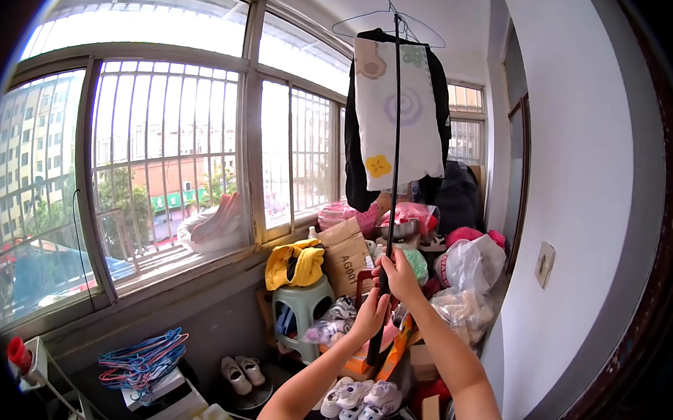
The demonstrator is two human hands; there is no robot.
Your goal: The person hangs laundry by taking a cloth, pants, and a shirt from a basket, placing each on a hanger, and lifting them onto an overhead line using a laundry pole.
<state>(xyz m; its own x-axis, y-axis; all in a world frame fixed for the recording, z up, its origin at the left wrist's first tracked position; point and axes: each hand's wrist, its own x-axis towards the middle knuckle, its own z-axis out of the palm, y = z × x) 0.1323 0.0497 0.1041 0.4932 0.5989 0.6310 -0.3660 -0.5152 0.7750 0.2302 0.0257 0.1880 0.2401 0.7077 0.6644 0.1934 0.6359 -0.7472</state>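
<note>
Both of my hands grip a long black clothes pole (393, 205) that stands nearly upright before me. My right hand (400, 277) is wrapped round it above, and my left hand (372, 315) closes on it just below. The pole's upper end reaches a thin wire hanger (432, 45) near the ceiling; whether it hooks the hanger I cannot tell. A white towel (418, 142) with coloured prints hangs behind the pole. A black garment (356, 162) hangs behind the towel.
Barred windows (166, 125) line the left; a white wall (591, 147) is on the right. Below stand a green stool (297, 303) bearing a yellow cloth (296, 263), a cardboard box (343, 248), plastic bags (474, 263), white shoes (357, 400) and a pile of hangers (146, 360).
</note>
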